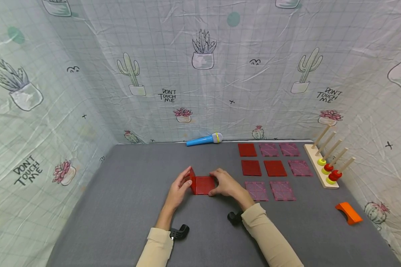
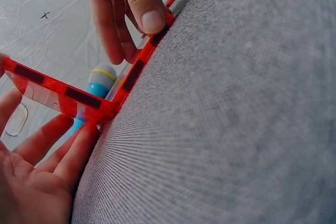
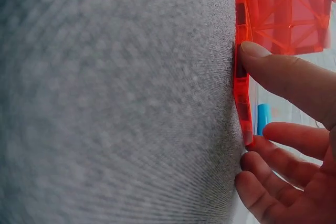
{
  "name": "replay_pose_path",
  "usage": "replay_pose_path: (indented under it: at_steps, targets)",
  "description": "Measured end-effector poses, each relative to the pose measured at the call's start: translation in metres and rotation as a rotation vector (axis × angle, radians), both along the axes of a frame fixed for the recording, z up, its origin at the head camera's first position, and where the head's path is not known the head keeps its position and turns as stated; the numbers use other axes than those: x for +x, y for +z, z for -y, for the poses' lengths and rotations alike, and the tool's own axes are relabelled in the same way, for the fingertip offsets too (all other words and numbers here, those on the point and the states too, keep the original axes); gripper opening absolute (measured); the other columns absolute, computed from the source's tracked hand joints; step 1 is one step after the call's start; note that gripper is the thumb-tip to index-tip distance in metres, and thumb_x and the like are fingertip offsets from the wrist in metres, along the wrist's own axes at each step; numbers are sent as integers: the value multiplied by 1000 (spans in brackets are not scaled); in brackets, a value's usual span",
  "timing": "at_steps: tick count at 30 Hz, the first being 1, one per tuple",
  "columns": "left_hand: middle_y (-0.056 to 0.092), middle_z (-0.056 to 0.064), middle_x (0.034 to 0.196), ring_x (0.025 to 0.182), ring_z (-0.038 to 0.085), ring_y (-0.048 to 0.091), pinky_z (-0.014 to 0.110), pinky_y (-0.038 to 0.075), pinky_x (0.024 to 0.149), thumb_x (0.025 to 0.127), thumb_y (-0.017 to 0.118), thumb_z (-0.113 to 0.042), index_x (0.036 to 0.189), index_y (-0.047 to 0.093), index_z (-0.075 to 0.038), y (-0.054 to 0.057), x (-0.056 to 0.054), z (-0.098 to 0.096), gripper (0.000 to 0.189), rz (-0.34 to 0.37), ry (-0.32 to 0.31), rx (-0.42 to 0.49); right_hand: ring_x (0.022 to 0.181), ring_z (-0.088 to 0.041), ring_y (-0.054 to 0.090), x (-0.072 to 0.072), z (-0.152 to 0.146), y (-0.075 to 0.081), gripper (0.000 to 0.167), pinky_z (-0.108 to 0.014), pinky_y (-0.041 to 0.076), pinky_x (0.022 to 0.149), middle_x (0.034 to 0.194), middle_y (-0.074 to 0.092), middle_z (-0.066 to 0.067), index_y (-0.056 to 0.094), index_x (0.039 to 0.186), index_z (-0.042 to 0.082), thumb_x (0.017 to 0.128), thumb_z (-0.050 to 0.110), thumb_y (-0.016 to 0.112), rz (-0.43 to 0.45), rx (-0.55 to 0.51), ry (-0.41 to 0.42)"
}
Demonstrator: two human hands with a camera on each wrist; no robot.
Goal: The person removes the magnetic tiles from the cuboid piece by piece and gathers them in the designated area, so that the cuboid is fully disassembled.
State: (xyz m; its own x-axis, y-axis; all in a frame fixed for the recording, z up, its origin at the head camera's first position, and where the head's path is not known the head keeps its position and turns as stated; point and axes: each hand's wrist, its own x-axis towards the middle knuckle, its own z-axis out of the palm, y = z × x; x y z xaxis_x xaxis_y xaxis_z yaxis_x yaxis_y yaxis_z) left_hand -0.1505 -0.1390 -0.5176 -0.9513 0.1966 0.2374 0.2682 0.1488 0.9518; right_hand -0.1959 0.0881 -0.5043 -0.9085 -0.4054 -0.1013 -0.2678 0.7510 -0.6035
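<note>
Two red see-through magnetic tiles meet at a corner: an upright tile (image 1: 192,180) on the left and a flat tile (image 1: 205,185) on the table. My left hand (image 1: 179,188) holds the upright tile from its outer side, fingers (image 2: 79,148) against its outer face. At the right end, my right hand (image 1: 225,183) grips with the thumb (image 3: 257,50) on the near red edge and the fingers round the far side. Under this hand, a further red tile section (image 3: 244,114) slants slightly from the flat tile, mostly hidden in the head view.
Right of the hands lie rows of red tiles (image 1: 251,168) and pink tiles (image 1: 282,190). A blue toy microphone (image 1: 200,140) lies at the back edge. Far right are a wooden peg stand (image 1: 314,163) with rings and an orange arch block (image 1: 350,213). Printed cloth (image 1: 234,111) surrounds the table.
</note>
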Motion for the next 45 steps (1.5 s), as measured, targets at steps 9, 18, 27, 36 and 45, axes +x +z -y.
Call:
replay_pose_path:
  at_steps: [9,18,27,36,45]
  targets:
    - [59,30,134,107,24,67,34,60,85,98,51,-3,144,48,6,0,2,-1,47,66,95,48,113,-24,52,1,-3,-2,78,-44,51,98,127,51,-13,53,141,0,75,22,89,19,-25,30]
    - [67,30,119,97,46,66,43,61,84,99,50,-4,131,61,8,5,9,-3,36,89,187,23,114,-26,52,5,-5,-2,75,-46,50,102,128,43,-12,55,138,3,74,19,89,42,-77,-33]
    - [71,30,103,88,37,70,31,61,74,94,58,2,119,67,9,-6,4,-6,28,94,249,32,110,-26,54,7,-14,-1,75,-46,53,93,126,57,-13,52,138,9,73,12,89,20,-126,-49]
    - [65,37,106,78,23,72,42,62,67,93,61,5,124,63,10,-35,-9,-3,31,119,164,197,102,-24,58,11,-26,5,71,-44,53,88,124,63,-13,48,146,16,84,6,80,-25,-180,-35]
    - [61,23,93,70,14,69,43,62,66,92,64,7,127,59,14,-35,-9,-3,37,111,128,282,80,-14,53,16,-39,14,73,-27,47,69,99,57,-8,39,150,9,88,5,76,-83,-223,-22]
